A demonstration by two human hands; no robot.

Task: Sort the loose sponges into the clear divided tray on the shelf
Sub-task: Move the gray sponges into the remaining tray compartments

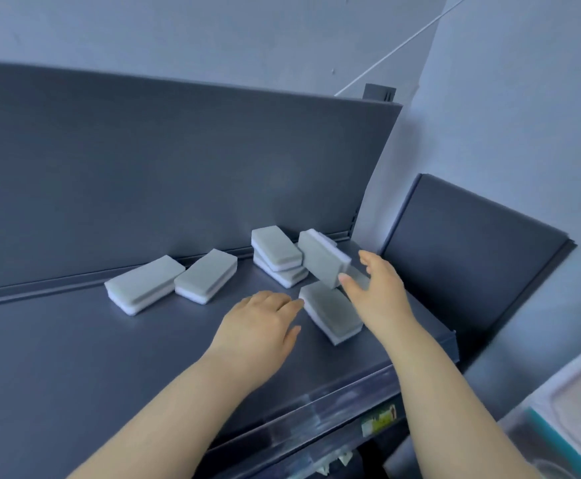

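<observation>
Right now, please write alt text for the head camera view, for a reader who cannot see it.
A person's right hand grips a tilted sponge above a dark shelf, while the open left hand reaches toward a flat sponge. More grey-and-white sponges lie behind, two side by side, others stacked.

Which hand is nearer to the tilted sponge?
Right. The right hand touches the tilted sponge with its thumb; the left hand is apart, down-left of it, fingertips by the flat sponge.
</observation>
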